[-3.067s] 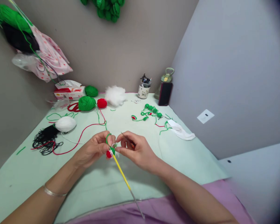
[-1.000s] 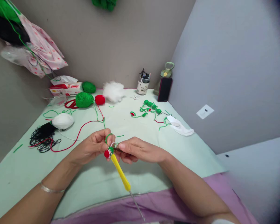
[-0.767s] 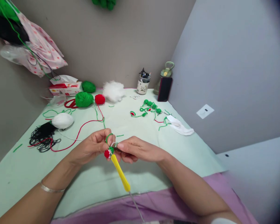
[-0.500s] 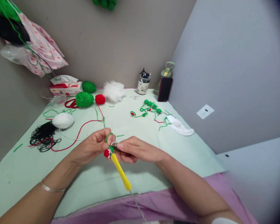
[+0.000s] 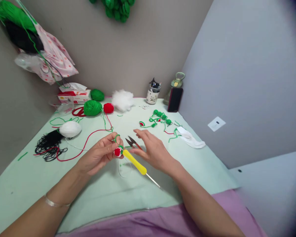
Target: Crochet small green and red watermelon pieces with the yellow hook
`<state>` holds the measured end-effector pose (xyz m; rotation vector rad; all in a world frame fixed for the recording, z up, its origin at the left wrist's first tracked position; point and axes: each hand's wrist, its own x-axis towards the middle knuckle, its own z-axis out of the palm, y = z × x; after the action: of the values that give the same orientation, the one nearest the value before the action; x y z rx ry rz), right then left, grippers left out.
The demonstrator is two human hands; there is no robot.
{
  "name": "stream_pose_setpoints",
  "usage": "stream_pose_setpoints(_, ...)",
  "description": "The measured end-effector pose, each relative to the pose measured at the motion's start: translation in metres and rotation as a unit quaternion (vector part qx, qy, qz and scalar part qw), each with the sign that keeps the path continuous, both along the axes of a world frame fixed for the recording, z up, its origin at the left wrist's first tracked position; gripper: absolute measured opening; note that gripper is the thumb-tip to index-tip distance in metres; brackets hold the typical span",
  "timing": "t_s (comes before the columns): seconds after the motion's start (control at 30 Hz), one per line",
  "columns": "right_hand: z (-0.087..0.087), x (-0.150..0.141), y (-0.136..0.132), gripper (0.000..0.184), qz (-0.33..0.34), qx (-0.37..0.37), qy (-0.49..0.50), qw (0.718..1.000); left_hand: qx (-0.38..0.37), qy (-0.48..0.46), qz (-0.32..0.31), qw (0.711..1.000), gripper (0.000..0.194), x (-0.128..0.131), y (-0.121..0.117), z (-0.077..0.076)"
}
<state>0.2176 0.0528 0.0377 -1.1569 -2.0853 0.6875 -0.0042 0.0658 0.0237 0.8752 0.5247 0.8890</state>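
Through the head camera I see a small crocheted piece [image 5: 118,151] in red, white and green, pinched in the fingers of the left hand [image 5: 101,153] above the pale green table cover [image 5: 101,194]. A crochet hook [image 5: 135,163] with a yellow handle meets it at the green edge and slants down to the right, its far metal end bare. Green yarn [image 5: 116,137] loops over the left index finger, and a thin white thread curves below the piece. Just beyond the hook I have the right hand [image 5: 154,149], thumb and fingers spread wide, with dark-bladed snips [image 5: 133,141] at the gap, blades parted; I can't tell whether it grips them. Farther back I make out a red yarn ball [image 5: 108,108] beside a green yarn ball [image 5: 92,108], white fluff [image 5: 122,100] near them, and a phone [image 5: 175,99] leaning upright against a bottle [image 5: 177,83].
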Motion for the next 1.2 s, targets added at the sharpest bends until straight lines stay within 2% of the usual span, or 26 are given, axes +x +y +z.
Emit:
stream_pose_setpoints(0.07,0.002,-0.005,-0.008,0.064,0.030,0.069,0.013,0.997,-0.028,0.015,0.039,0.999,0.011,0.001,-0.006,0.006)
stream_pose_setpoints(0.1,0.005,-0.008,-0.013,0.064,0.063,0.077,0.040,0.994,-0.038,0.021,0.052,0.998,0.010,0.002,-0.010,0.009)
stream_pose_setpoints(0.17,0.009,-0.015,-0.026,0.048,0.094,0.075,0.109,0.987,-0.038,0.029,0.060,0.997,0.008,0.005,-0.019,0.013)
stream_pose_setpoints(0.27,0.010,-0.024,-0.043,0.024,0.063,0.034,0.204,0.976,-0.014,0.049,0.072,0.996,0.007,0.008,-0.034,0.018)
stream_pose_setpoints(0.4,0.004,-0.035,-0.053,0.013,-0.004,-0.044,0.294,0.955,0.015,0.070,0.088,0.994,0.011,0.009,-0.048,0.020)
stream_pose_setpoints(0.5,0.001,-0.044,-0.055,0.013,-0.038,-0.084,0.347,0.933,0.027,0.085,0.089,0.992,0.019,0.006,-0.055,0.017)
stream_pose_setpoints(0.73,-0.004,-0.058,-0.053,0.016,-0.046,-0.175,0.383,0.906,0.015,0.074,0.111,0.991,0.035,0.001,-0.061,0.006)
stream_pose_setpoints(0.93,-0.019,-0.068,-0.053,0.012,-0.021,-0.172,0.439,0.882,0.054,0.145,0.167,0.974,0.037,0.000,-0.062,0.004)
stream_pose_setpoints(1.07,-0.023,-0.071,-0.054,0.012,-0.042,-0.195,0.460,0.865,0.003,0.108,0.142,0.984,0.041,0.001,-0.065,0.003)
stream_pose_setpoints(1.2,-0.024,-0.070,-0.054,0.010,-0.075,-0.184,0.450,0.871,-0.036,0.067,0.135,0.988,0.049,0.003,-0.067,0.003)
